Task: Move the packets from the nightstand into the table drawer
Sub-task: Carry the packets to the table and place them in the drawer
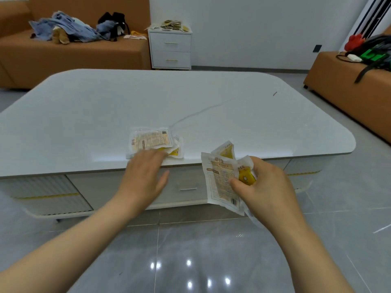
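Note:
My right hand (266, 185) grips a bunch of clear packets with yellow filling (222, 178), held in front of the white table's near edge. A small pile of similar packets (152, 141) lies on the table top (190, 102) near that edge. My left hand (146, 176), fingers straight, hovers just below this pile, its fingertips touching or over the pile's front. The table drawer (186, 189) with a slim handle is closed, between my two hands. More packets (171, 25) are heaped on the white nightstand (171, 49) against the far wall.
An orange sofa (74, 53) with clothes (69, 28) runs along the back left. Another orange seat (349, 81) with a bag and cables stands at the right. Glossy grey floor tiles (190, 250) lie between me and the table.

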`<state>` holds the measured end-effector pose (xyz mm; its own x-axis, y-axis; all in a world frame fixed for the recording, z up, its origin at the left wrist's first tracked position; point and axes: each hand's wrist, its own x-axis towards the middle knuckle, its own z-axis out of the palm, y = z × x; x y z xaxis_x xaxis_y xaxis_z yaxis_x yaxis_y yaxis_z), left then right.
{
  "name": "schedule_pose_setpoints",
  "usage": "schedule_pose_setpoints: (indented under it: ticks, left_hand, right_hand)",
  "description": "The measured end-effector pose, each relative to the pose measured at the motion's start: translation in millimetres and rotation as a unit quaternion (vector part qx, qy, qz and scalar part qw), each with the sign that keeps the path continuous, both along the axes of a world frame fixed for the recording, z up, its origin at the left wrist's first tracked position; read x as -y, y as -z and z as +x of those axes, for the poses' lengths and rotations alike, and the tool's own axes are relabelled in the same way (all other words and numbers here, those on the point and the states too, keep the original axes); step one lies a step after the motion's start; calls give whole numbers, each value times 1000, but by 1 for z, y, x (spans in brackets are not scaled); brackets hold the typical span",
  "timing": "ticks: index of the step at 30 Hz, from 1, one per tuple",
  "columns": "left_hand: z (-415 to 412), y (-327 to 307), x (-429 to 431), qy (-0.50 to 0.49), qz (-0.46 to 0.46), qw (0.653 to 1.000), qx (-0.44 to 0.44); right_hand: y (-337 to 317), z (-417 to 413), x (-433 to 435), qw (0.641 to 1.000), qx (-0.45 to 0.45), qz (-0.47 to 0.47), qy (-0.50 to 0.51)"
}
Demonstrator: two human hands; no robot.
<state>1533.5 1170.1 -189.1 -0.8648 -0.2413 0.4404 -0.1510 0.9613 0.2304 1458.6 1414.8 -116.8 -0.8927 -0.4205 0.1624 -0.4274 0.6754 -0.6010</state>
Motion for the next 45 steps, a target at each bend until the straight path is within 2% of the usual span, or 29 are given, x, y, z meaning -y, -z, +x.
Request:
schedule_pose_setpoints:
  ticks: [2,6,13,18,25,33,39,41,45]
  left_hand:
    - [9,18,-20,42,37,998,26]
    - [2,53,-41,36,89,987,127]
    - [-36,94,-45,13,30,965,260]
    - [-43,106,-50,-8,59,942,331]
    - [-43,100,-60,-13,78,935,345]
    - [5,93,-87,32,63,925,373]
    - [34,75,-105,52,110,910,396]
    - [39,63,-108,46,127,923,359]
    - [45,28,-98,26,119,973,195]
  right_hand:
    - [1,-3,-4,1000,0,8,4]
    - [9,-9,-14,999,-3,35,9]
    - [23,-16,-23,998,13,59,-5]
    - [26,-21,-26,998,19,59,-6]
    - [25,-23,-35,998,23,60,-3]
    - [17,-22,-36,998,22,51,-2]
    - [9,-17,-32,999,4,48,-19]
    - [8,-15,-29,999,-1,48,-23]
    - [8,-13,-22,998,-6,55,-26]
